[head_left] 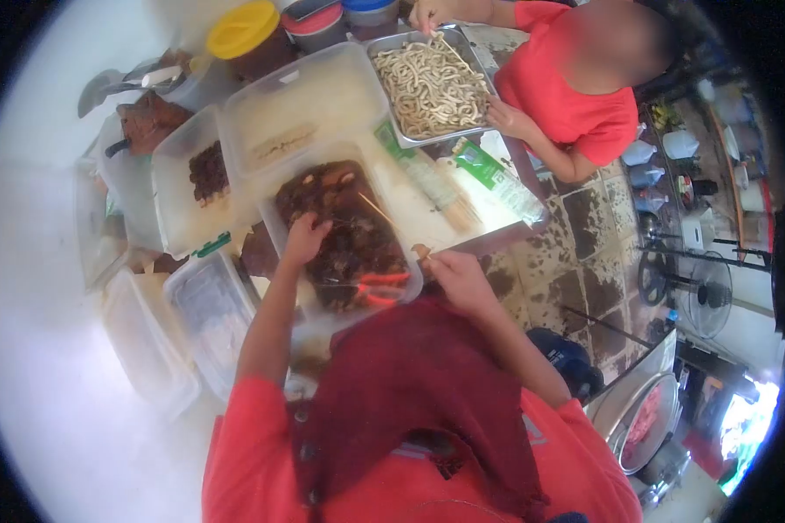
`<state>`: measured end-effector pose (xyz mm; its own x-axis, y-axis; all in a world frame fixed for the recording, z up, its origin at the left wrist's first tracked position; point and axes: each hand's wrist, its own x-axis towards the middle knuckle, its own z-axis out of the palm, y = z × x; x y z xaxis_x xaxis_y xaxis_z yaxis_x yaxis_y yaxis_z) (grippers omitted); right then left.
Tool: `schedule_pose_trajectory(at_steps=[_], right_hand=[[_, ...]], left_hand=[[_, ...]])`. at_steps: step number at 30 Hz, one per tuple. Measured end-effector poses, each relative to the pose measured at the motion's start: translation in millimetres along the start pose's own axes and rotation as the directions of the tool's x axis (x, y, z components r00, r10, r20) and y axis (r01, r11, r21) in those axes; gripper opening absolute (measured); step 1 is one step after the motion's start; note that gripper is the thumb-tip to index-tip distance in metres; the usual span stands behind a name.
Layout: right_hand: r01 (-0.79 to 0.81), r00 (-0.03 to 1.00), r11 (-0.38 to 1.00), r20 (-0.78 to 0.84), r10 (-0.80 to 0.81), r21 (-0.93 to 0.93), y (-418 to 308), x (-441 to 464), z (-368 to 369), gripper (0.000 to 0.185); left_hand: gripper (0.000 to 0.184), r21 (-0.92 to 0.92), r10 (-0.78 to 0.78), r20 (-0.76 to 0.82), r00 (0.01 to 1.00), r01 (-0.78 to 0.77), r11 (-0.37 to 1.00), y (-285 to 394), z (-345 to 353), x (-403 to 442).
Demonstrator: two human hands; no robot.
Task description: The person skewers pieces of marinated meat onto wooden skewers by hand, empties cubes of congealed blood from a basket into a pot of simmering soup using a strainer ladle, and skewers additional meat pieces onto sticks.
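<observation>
A clear plastic tub [414, 270] in front of me holds dark brown marinated meat pieces [327, 235]. My left hand [303, 242] reaches over the tub's left side, fingers bunched at the meat; what they pinch is hidden. Just past the right rim, my right hand [460, 279] is closed on a thin skewer, mostly hidden, with a brown meat piece [421, 251] at its end. A loose bamboo skewer [375, 209] lies across the meat. Orange-handled scissors or tongs [384, 288] rest at the tub's near right corner; their kind is unclear.
Skewer packets [497, 180] lie right of the tub. Across the table, a co-worker [567, 78] in red handles a metal tray [401, 135] of pale, coiled strips. More plastic tubs [305, 87] stand left and behind, near a yellow-lidded container [242, 30].
</observation>
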<state>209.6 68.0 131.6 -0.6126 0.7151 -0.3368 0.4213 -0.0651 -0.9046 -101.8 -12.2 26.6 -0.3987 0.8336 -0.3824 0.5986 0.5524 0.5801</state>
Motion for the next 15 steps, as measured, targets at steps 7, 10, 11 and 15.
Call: schedule_pose_trajectory(at_steps=[7, 10, 11, 15], right_hand=[[-0.018, 0.996, 0.995, 0.089, 0.027, -0.095, -11, 1, 3, 0.026], [0.037, 0.994, 0.990, 0.104, -0.023, -0.135, -10, 0, 3, 0.025], [0.039, 0.994, 0.990, 0.104, -0.025, -0.138, -10, -1, 4, 0.025], [0.029, 0.993, 0.983, 0.114, -0.008, -0.183, -9, 0, 4, 0.026]], left_hand=[[0.020, -0.981, -0.148, 0.177, 0.973, 0.162, -0.107, 16, 22, -29], [0.020, -0.974, -0.172, 0.149, 0.974, 0.114, -0.198, 31, 31, -37], [0.019, -0.974, -0.168, 0.143, 0.975, 0.109, -0.198, 31, 34, -39], [0.017, -0.990, -0.124, 0.094, 0.988, 0.080, -0.117, 29, 42, -40]])
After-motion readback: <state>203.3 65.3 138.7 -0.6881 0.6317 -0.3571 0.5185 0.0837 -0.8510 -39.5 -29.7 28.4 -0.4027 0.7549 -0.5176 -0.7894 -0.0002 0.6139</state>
